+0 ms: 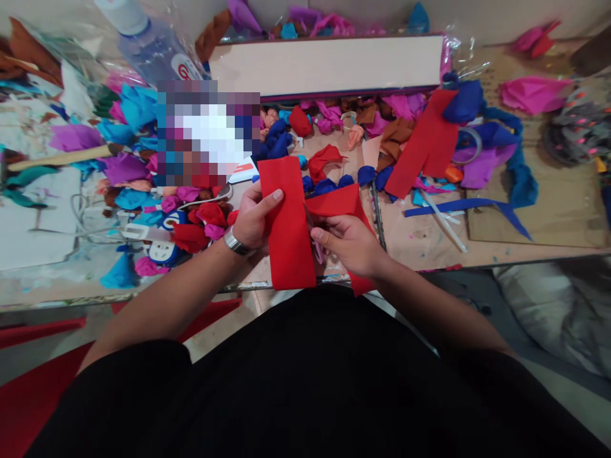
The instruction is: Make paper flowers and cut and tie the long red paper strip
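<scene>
My left hand (252, 219) pinches a broad upright strip of red crepe paper (290, 242), thumb on its near face and fingers behind. My right hand (352, 247) is closed around scissors (319, 252), whose handles show partly below the thumb; their blades lie at the strip's right edge and are mostly hidden. Another section of red paper (338, 202) spreads behind and beneath my right hand. Whether it still joins the strip, I cannot tell. Both hands are held over the table's front edge, close to my body.
Crumpled coloured paper lies across the table. A long white box (329, 67) stands at the back, with a clear bottle (153, 48) to its left. A blue power strip (167, 245) with cables sits at left. Red paper (422, 146), a tape roll (468, 145) and cardboard (539, 222) are at right.
</scene>
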Motion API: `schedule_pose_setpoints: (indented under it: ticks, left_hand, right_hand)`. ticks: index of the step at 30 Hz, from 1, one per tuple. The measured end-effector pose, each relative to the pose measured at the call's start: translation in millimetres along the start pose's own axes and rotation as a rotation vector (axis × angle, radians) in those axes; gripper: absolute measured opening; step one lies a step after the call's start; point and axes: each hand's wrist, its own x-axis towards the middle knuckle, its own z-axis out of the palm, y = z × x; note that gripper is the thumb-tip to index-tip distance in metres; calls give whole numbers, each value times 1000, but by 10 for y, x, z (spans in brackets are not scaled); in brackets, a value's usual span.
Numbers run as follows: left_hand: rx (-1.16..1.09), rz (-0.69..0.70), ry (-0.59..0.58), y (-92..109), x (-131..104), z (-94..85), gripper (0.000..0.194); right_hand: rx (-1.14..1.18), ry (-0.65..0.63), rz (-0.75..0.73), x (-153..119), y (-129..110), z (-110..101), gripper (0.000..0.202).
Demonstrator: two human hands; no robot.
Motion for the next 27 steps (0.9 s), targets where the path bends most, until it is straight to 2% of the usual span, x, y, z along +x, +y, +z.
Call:
schedule_pose_setpoints:
  ticks: [5, 13, 22, 27]
  left_hand:
    - [63, 67, 49, -1, -6, -4, 40]
    - [77, 112, 61, 22, -54, 54, 42]
    - [247, 300, 180, 2, 1, -9, 39]
    - [268, 272, 176, 20, 0, -3, 41]
  right_hand:
    - [-5, 142, -49, -9, 72, 17, 50]
    - [156, 77, 40, 5, 64, 27, 52]
    - [129, 173, -33, 40, 144, -41, 47]
    - [158, 196, -16, 100, 224, -64, 48]
